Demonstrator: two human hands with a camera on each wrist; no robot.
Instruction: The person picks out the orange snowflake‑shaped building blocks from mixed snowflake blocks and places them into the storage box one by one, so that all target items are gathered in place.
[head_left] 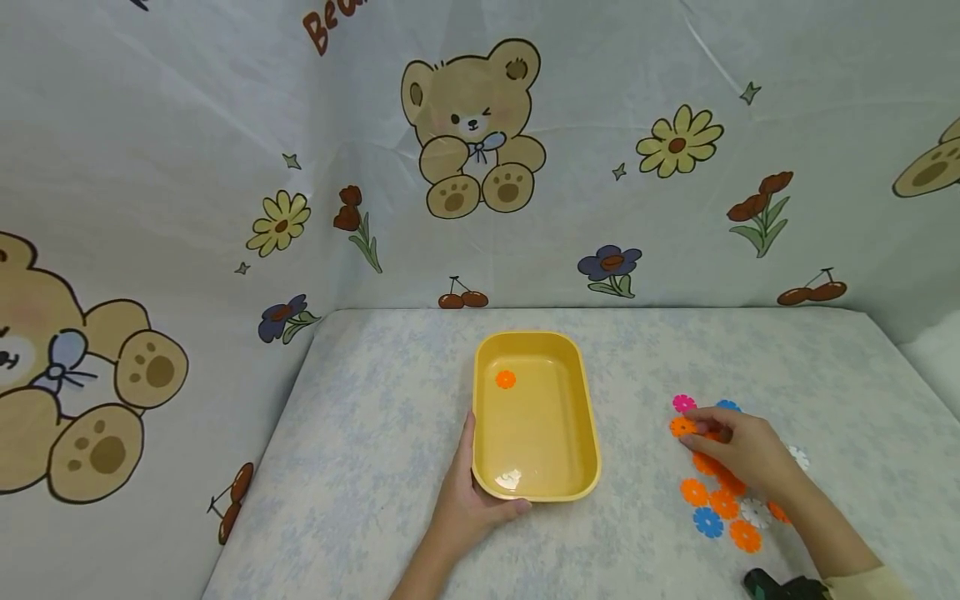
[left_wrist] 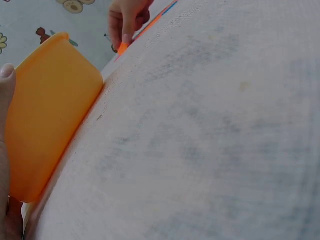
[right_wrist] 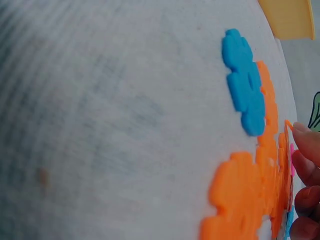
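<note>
Nearest us, at the table's front edge on the right, sits a dark green object (head_left: 780, 586), partly cut off. Beside it we log a cluster of flower pieces (head_left: 720, 504): orange, blue, white, pink. Our right hand (head_left: 738, 450) pinches one orange flower piece (head_left: 682, 427) at the cluster's far end between its fingertips. Our left hand (head_left: 468, 500) holds the near left corner of the yellow tray (head_left: 536, 475), fingers curled against its rim. Mid-table, the tray contains a single orange flower (head_left: 506, 379) near its far left corner.
</note>
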